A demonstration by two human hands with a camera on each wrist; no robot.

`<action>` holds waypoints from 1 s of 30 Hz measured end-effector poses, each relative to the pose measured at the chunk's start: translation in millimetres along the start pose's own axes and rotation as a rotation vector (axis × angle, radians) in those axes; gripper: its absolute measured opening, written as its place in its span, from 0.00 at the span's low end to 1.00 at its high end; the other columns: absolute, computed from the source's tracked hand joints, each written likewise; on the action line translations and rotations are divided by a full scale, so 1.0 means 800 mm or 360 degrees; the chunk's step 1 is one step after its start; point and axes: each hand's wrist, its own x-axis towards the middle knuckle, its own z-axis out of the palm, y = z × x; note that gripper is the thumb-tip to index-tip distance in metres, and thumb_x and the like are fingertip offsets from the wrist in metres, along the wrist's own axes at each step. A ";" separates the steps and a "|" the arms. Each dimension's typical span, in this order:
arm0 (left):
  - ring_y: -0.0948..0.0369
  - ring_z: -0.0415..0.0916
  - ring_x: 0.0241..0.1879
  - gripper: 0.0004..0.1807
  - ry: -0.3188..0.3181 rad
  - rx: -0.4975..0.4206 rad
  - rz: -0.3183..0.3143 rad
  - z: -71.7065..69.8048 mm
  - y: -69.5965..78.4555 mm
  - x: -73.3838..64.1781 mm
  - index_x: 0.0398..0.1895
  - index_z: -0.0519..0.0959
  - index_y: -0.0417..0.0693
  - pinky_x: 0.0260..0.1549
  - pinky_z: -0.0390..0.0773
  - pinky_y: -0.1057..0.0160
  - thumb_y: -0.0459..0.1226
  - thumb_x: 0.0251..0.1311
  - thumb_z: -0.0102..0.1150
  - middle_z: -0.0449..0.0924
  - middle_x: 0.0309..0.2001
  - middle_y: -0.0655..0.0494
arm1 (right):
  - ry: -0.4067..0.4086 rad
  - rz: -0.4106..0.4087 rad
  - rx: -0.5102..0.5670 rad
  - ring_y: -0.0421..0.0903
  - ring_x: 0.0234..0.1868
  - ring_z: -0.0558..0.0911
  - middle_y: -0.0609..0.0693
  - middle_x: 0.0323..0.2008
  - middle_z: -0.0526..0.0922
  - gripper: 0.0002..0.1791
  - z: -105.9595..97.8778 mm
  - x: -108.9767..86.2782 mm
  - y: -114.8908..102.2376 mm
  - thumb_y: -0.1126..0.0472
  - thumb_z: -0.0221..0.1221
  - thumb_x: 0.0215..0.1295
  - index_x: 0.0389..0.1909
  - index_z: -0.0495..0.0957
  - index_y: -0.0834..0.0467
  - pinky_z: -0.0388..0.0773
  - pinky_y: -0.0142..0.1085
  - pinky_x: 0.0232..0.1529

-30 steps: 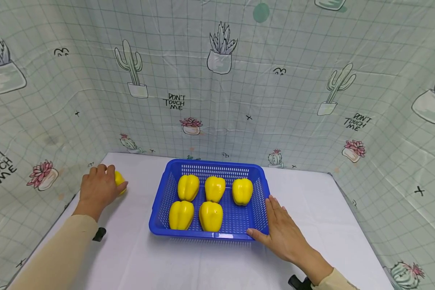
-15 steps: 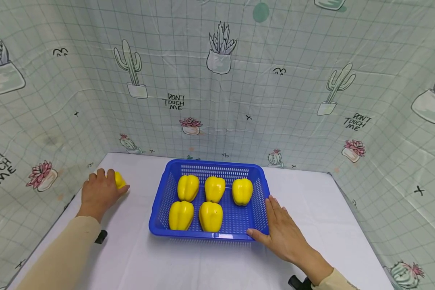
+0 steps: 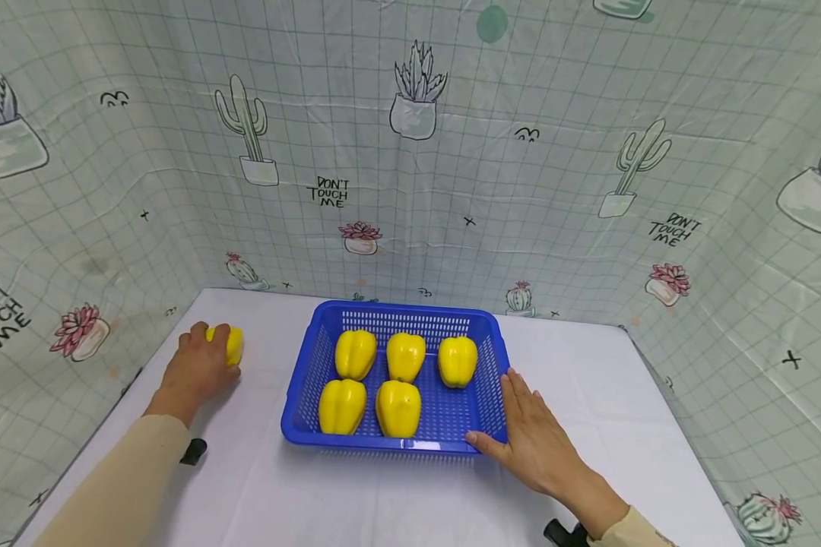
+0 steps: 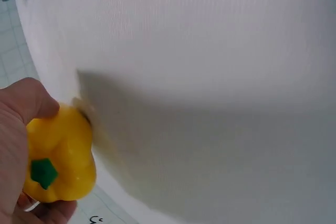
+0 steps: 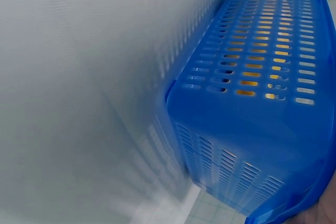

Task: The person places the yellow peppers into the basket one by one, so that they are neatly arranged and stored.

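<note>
At the left of the table, my left hand (image 3: 194, 372) grips a yellow bell pepper (image 3: 234, 348), partly hidden by the fingers in the head view. Seen from the left wrist, this pepper (image 4: 68, 150) has a green star-shaped stem, with the thumb on one side and fingertips on the other. My right hand (image 3: 537, 437) rests against the right side of a blue perforated basket (image 3: 383, 444); its fingers are straight and the thumb lies on the front rim. Several more yellow bell peppers (image 3: 398, 408) sit in the basket, in a back row and a front row.
A white cloth (image 3: 260, 501) covers the table under the basket. Behind it and along both sides hangs a grid-patterned curtain (image 3: 410, 175) with printed cacti. Dark wrist-camera parts (image 3: 194, 451) show beside the left sleeve.
My left hand has shifted slightly right and toward me, and more of the pepper shows beyond its fingers. The right hand and the basket have stayed in place.
</note>
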 end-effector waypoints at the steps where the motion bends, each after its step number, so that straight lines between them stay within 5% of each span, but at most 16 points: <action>1: 0.25 0.62 0.57 0.40 -0.0022 -0.0022 0.0002 0.000 0.001 -0.001 0.70 0.60 0.30 0.57 0.76 0.27 0.37 0.59 0.69 0.56 0.65 0.19 | 0.0007 -0.0003 -0.0001 0.68 0.82 0.57 0.71 0.82 0.52 0.63 -0.001 0.000 0.000 0.23 0.54 0.68 0.80 0.53 0.73 0.57 0.65 0.79; 16: 0.33 0.66 0.64 0.42 -0.0138 -0.0009 0.0247 -0.004 0.021 -0.036 0.71 0.60 0.35 0.65 0.73 0.30 0.32 0.57 0.74 0.59 0.70 0.29 | 0.0006 0.0003 0.0011 0.68 0.82 0.57 0.71 0.82 0.52 0.63 0.002 -0.001 0.000 0.23 0.55 0.68 0.80 0.53 0.73 0.56 0.66 0.79; 30: 0.32 0.64 0.68 0.48 -0.0077 0.0261 0.0396 -0.011 0.017 -0.037 0.76 0.62 0.32 0.70 0.66 0.28 0.33 0.54 0.77 0.66 0.70 0.28 | -0.0009 0.0020 -0.0006 0.67 0.82 0.57 0.71 0.82 0.52 0.64 0.001 0.001 0.000 0.23 0.54 0.68 0.81 0.52 0.72 0.56 0.66 0.79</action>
